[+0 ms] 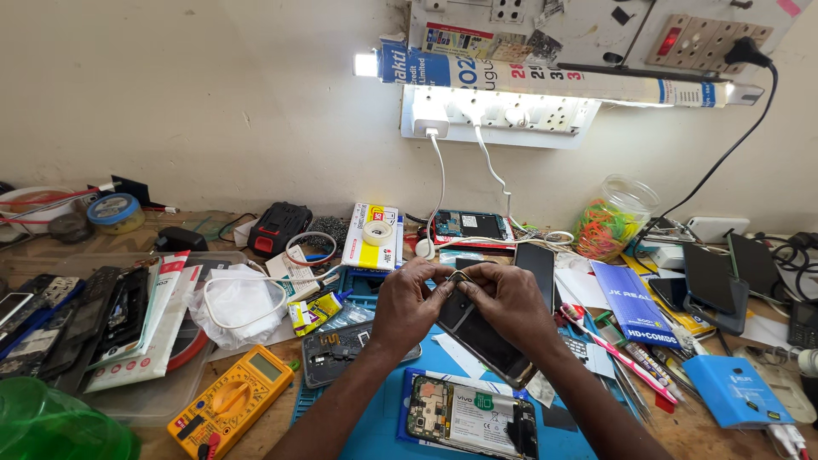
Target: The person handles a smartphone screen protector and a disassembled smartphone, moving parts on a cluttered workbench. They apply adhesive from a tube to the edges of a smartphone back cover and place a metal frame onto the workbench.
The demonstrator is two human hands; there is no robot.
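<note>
Both hands, left (407,300) and right (509,298), pinched shut on tilted dark phone (477,328); risk: slipping toward opened phone (471,419) at 6 o'clock.

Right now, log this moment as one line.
left hand: grips phone top edge | right hand: pinches same edge | phone: tilted above blue mat | multimeter: untouched

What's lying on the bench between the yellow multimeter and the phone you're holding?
Head view: an opened phone with its back off lies between the yellow multimeter and the held phone.
</note>
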